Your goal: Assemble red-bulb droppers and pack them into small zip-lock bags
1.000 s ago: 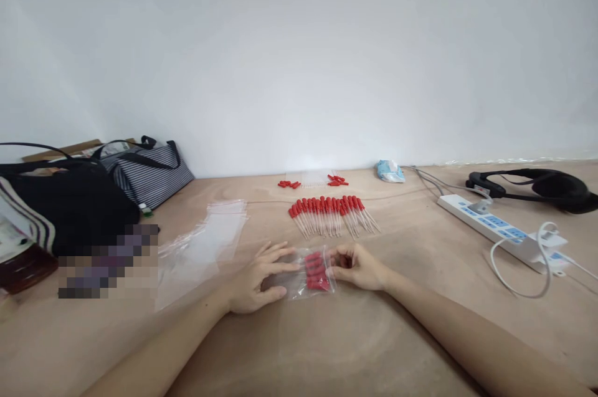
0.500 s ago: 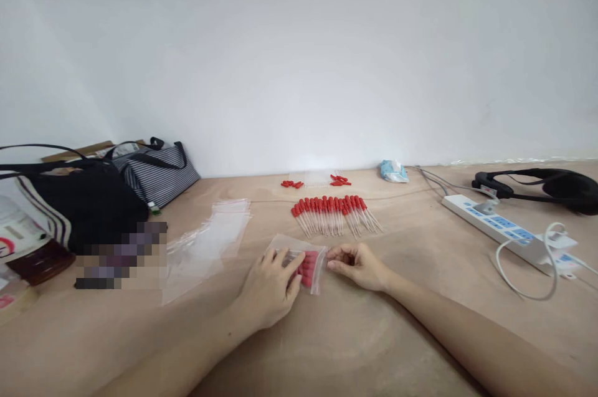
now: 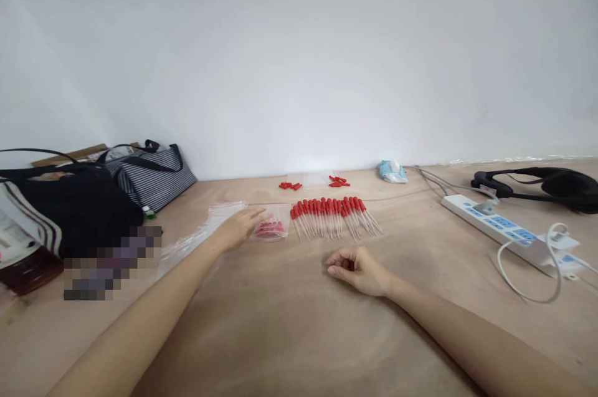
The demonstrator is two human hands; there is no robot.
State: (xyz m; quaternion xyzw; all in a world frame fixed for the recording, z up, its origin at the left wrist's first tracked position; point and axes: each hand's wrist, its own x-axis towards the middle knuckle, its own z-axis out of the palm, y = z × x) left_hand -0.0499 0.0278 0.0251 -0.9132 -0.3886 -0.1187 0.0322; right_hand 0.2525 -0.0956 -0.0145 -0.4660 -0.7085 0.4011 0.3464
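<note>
My left hand (image 3: 240,228) reaches out on the left, its fingers stretched over the left edge of a clear zip bag (image 3: 283,212) that lies flat. Red rubber bulbs (image 3: 270,229) show in a row through the plastic. Whether the fingertips press on the bag cannot be made out. To the right of the bag lies a fanned row of droppers (image 3: 327,213) with red bulbs and thin clear tubes. My right hand (image 3: 362,270) rests on the table in front of the droppers, loosely curled, a gap between thumb and fingers and nothing visible in it.
Empty clear bags (image 3: 217,216) lie partly under my left arm. Loose red bulbs (image 3: 290,186) and clear tubes lie near the wall. A tissue pack (image 3: 392,171), a power strip (image 3: 499,222) with cable and a black headset (image 3: 537,185) are right; a striped bag (image 3: 154,176) stands left.
The bag of red bulbs has moved from between my hands forward and left, beside the droppers. My left hand has gone with it; my right hand has stayed nearly in place.
</note>
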